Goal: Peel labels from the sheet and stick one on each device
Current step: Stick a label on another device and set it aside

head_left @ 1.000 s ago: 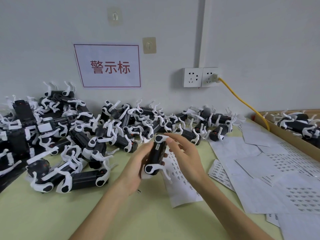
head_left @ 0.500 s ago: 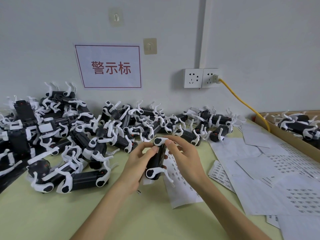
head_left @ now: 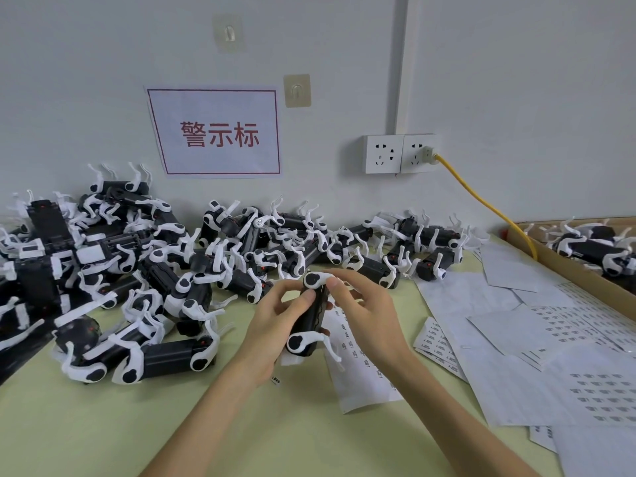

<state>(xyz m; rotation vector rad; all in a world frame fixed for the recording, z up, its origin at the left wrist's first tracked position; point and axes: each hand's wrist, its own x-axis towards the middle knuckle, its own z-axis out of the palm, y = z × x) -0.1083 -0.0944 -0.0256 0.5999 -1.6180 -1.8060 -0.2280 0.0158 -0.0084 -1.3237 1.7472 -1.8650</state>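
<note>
Black with white clips, the device (head_left: 315, 320) is upright over the label sheet (head_left: 361, 376), near centre; our left hand (head_left: 270, 328) grips its body and our right hand (head_left: 368, 315) pinches its top.

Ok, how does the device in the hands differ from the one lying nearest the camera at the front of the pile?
The held device is gripped by the left hand, with the right hand pinching its upper end; the front device lies on the table with no hand on it. The held device stands end-up; the front device lies flat and crosswise. Both have black bodies with white leg-like parts.
</note>
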